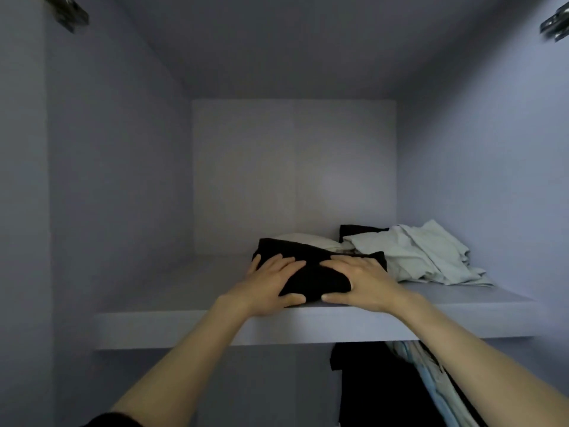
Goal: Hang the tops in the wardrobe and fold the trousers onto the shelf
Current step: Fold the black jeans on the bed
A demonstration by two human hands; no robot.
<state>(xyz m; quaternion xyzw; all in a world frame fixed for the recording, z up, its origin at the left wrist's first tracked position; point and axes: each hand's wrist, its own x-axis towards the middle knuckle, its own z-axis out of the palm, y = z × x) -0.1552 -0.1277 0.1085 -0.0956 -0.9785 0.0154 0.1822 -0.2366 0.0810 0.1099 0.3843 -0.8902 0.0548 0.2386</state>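
Squarely folded black trousers [314, 278], flat shelf [191, 322]

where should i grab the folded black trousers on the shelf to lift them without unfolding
Grip the folded black trousers at their two short ends, coming from the front of the shelf, as the left hand and right hand do now. Thumbs under the near edge, fingers flat on top, probably keeps the layers together.
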